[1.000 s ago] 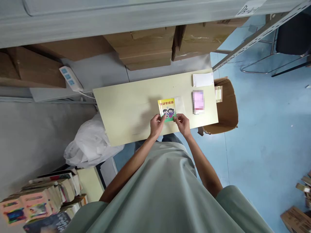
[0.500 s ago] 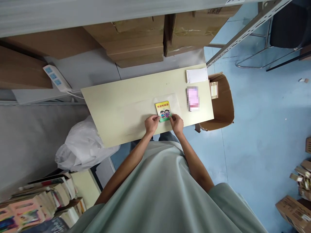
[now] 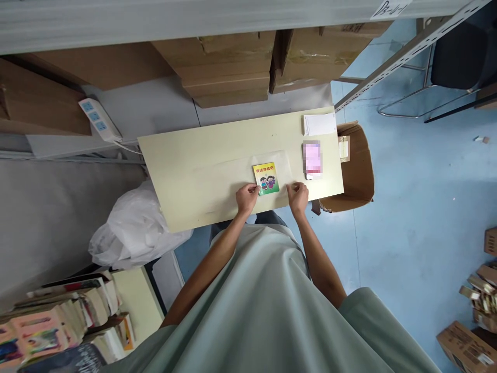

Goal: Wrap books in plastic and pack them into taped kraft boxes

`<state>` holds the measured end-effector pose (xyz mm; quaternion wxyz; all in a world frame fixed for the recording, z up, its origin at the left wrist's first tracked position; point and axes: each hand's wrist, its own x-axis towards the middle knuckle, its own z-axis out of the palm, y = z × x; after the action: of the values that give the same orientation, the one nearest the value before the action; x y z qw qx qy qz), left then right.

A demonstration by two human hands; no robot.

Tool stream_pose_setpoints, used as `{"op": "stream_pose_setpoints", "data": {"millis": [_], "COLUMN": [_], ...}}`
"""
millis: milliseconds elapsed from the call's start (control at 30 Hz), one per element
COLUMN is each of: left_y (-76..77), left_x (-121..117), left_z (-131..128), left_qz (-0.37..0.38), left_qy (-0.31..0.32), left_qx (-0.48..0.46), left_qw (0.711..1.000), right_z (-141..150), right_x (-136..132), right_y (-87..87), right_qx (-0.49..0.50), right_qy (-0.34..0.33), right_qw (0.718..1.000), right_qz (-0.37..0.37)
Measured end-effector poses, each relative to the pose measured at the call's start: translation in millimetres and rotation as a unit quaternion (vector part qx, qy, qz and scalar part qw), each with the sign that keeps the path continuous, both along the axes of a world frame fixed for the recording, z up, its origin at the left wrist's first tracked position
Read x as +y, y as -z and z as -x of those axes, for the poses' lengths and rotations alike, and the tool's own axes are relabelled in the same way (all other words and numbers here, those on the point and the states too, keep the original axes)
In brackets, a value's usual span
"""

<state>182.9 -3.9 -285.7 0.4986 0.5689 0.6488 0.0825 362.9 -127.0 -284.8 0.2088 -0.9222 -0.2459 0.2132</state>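
Note:
A small book (image 3: 266, 178) with a yellow and green cover and two cartoon children lies on a thin, see-through plastic sheet (image 3: 282, 165) on the table. My left hand (image 3: 247, 198) is closed at the book's lower left corner, thumb and finger pinching there. To the right of the book, apart from it, my right hand (image 3: 298, 198) is closed with its fingertips at the lower right edge of the plastic sheet. Whether the sheet is a flat piece or a bag I cannot tell.
On the pale table (image 3: 186, 171) are a blurred pink item (image 3: 312, 157) and a stack of white slips (image 3: 320, 124). An open carton (image 3: 359, 176) stands at the right end, a white plastic bag (image 3: 132, 228) at the left. Cardboard boxes (image 3: 233, 72) fill the shelf beyond.
The book has come down from between both hands onto the plastic sheet. My right hand has let go of it and moved right to the sheet's edge; my left hand stays at its corner.

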Motion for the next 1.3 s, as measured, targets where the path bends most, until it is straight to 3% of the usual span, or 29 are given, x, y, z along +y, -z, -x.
{"op": "stream_pose_setpoints", "data": {"millis": [133,300,433,567,800,900,1000,1167,1300], "left_y": [0.0,-0.4,-0.4,0.3,1.6,2.5,2.5,0.8,-3.2], "left_x": [-2,-3,-4,-8,-22,-25,-27,-28,-29], "left_z": [-1,-2,-4,-7,-22,-32,-40,-44,-42], "left_qz": [-0.004,-0.007,-0.007,-0.016,-0.093,-0.073,-0.065,-0.056,-0.053], "left_qy": [-0.004,-0.011,-0.015,-0.028,0.058,0.027,0.006,0.014,0.024], "left_qx": [-0.001,-0.006,-0.008,0.009,0.018,0.053,0.081,0.100,0.089], "left_qw": [1.000,1.000,1.000,0.999,0.994,0.996,0.995,0.993,0.994], "right_z": [-1,8,21,33,30,18,1,-23,-28], "right_x": [3,7,14,24,28,34,48,96,133], "right_y": [-7.1,-21.6,-28.5,-21.8,2.0,5.2,3.6,0.5,-1.0], "right_qx": [0.019,0.125,0.115,0.078,0.089,0.135,0.175,0.101,0.114], "right_qy": [-0.003,-0.007,-0.127,-0.259,-0.354,-0.345,-0.292,-0.163,-0.148], "right_qw": [1.000,0.990,0.982,0.962,0.931,0.928,0.940,0.981,0.982], "right_qz": [-0.010,-0.069,-0.084,-0.044,-0.018,-0.025,-0.030,-0.035,0.038]}}
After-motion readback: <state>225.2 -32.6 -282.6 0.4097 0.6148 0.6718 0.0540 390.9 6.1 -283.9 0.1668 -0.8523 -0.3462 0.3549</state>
